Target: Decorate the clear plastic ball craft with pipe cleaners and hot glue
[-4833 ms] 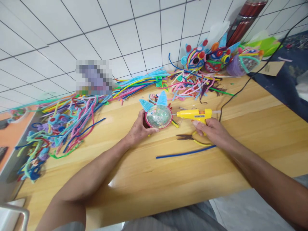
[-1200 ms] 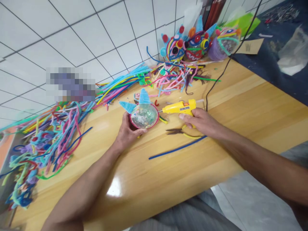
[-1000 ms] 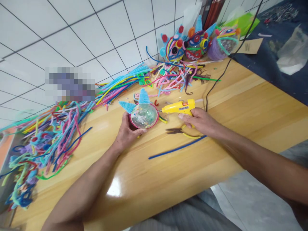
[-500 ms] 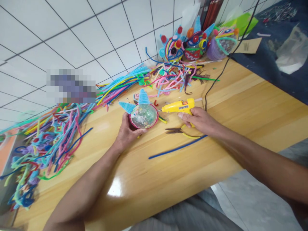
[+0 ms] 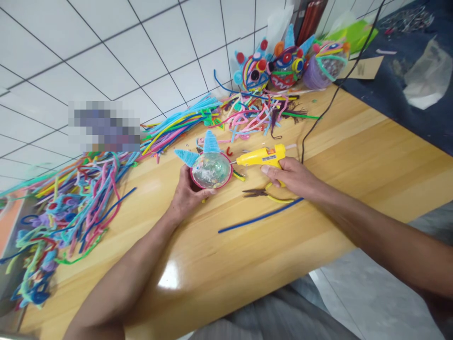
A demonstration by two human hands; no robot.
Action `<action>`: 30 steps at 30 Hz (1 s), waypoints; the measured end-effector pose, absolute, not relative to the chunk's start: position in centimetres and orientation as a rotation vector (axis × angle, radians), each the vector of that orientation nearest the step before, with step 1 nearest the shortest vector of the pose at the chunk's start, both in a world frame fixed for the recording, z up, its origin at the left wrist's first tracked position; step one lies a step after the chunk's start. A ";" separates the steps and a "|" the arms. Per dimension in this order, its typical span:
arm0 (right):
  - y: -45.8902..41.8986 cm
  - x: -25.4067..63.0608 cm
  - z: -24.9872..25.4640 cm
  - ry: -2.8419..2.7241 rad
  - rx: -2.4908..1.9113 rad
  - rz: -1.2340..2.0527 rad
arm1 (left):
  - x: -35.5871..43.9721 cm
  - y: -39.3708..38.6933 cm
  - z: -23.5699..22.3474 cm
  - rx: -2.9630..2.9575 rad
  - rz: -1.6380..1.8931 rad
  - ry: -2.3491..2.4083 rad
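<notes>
A clear plastic ball [image 5: 212, 171] with two pale-blue fuzzy horns and a dark pink rim is gripped by my left hand [image 5: 187, 193], thumb along its lower edge. My right hand [image 5: 293, 177] is wrapped round the handle of a yellow hot glue gun [image 5: 262, 156]. The gun's nozzle points left and is at the ball's right rim; whether it touches, I cannot tell. Below the gun lie pliers [image 5: 260, 192] with yellow handles. A blue pipe cleaner [image 5: 255, 221] lies nearer me, its right end by my right wrist.
Loose pipe cleaners [image 5: 184, 120] run in heaps along the tiled wall, with a tangled pile [image 5: 46, 236] at the left. Three decorated balls [image 5: 286, 68] stand at the back right. A black cord [image 5: 329, 97] crosses the table's right side [image 5: 371, 156].
Both hands keep their holds on the ball and the glue gun. The glue gun has shifted very slightly to the left; otherwise little differs.
</notes>
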State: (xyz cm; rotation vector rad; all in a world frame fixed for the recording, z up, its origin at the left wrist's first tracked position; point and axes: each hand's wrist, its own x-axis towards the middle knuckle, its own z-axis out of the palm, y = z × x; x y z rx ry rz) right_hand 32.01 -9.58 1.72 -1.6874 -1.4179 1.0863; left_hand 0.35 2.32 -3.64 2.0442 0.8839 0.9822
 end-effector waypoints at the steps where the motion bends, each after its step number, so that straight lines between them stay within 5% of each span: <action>1: -9.6 32.0 1.7 -1.413 -1.695 1.086 | 0.3 2.3 -3.6 2.040 0.981 0.879; 22: -10.0 32.0 2.5 -1.386 -1.582 1.091 | 1.2 1.5 -2.8 1.982 0.954 0.922; 30: -12.9 29.7 4.7 -1.473 -1.617 0.830 | 2.2 0.9 -1.1 1.984 0.880 0.969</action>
